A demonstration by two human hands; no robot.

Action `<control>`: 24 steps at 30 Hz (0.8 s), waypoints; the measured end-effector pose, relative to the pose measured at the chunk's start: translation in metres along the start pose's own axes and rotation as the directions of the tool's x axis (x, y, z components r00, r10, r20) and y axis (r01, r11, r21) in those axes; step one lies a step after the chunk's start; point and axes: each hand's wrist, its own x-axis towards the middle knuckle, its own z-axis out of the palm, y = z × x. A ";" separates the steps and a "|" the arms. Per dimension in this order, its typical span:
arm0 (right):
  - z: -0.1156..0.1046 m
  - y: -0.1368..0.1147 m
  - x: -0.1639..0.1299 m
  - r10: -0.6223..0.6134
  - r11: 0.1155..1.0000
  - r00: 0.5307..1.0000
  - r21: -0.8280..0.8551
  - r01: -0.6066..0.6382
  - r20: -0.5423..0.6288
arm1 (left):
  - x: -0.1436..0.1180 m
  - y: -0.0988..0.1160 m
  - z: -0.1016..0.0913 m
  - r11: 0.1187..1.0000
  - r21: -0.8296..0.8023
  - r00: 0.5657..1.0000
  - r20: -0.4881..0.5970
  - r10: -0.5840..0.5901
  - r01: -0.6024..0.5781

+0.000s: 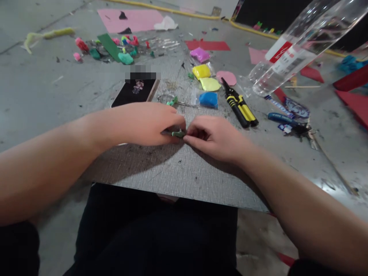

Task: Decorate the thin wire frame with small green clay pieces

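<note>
Grey board (178, 172): landmark, lying across the lap. Left hand (149, 123) and right hand (214, 136) meet at its centre, both pinching a small green clay piece (178, 133) between fingertips. Beyond the board's far edge: black phone (133, 93), blue clay packet (208, 99), yellow-black cutter (240, 105), clear plastic bottle (299, 46).

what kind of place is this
Probably a craft or hobby space, worked at floor level. Packets of coloured modelling clay lie beyond a grey work board, coloured paper sheets are scattered about, and both hands pinch a small green clay piece.
</note>
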 end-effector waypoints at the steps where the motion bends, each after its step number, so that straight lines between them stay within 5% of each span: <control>1: 0.000 0.000 0.000 0.001 1.000 1.000 -0.003 -0.001 -0.001 | 0.000 0.001 -0.001 1.000 0.001 1.000 0.001 0.005 -0.005; 24: 0.005 0.000 0.004 -0.015 1.000 1.000 0.020 0.015 0.001 | 0.006 -0.004 0.001 0.997 -0.061 0.994 -0.104 0.039 -0.045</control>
